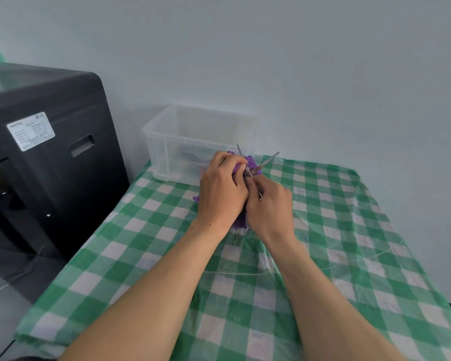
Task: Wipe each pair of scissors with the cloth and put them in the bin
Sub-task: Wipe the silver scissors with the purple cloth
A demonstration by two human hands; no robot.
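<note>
- Our left hand (223,188) gripped the purple cloth (251,160), fingers curled round it and pressing it to the scissors (268,160).
- Our right hand (270,204) held the scissors by the handle end, fingers curled; the handles were mostly hidden.
- The blades stood spread, one tip toward 12 o'clock, the other toward 2 o'clock.
- Hands, cloth and scissors were together above the green checked table cover (336,230), near its far edge.
- The clear bin (167,142) sat at 11 o'clock from the hands, just beside them; its contents were too blurred to name.
- A black machine (63,157) stood at 9 o'clock, off the table.
</note>
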